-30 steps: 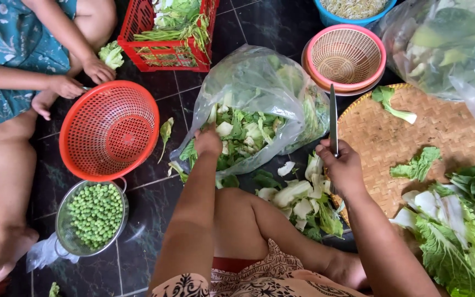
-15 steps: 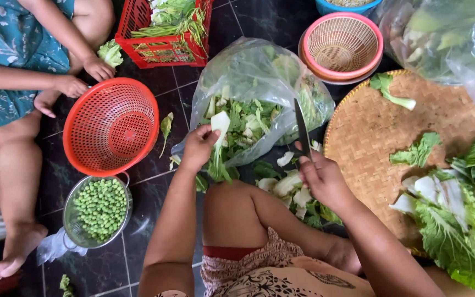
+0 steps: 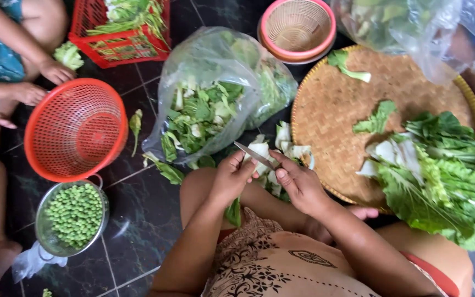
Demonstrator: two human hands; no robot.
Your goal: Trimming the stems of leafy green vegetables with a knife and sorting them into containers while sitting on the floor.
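My left hand [image 3: 233, 176] grips a leafy green vegetable piece [image 3: 232, 211] whose leaf hangs down over my knee. My right hand [image 3: 298, 181] holds a small knife [image 3: 253, 154], blade pointing up-left and resting against the white stalk by my left fingers. Both hands meet above my lap, just below a clear plastic bag of cut greens [image 3: 204, 113]. Loose white and green stalk pieces [image 3: 284, 144] lie on the floor behind the hands.
A round woven tray [image 3: 331, 104] at right bears a heap of leafy greens [image 3: 446, 176]. An orange colander [image 3: 75, 129] and a metal bowl of peas [image 3: 72, 217] sit left. A red basket [image 3: 125, 33], pink basket [image 3: 298, 27] and another person [image 3: 12, 82] are beyond.
My left hand has come out of the plastic bag with a vegetable piece and drawn back toward my lap. My right hand has brought the knife down and left to meet it.
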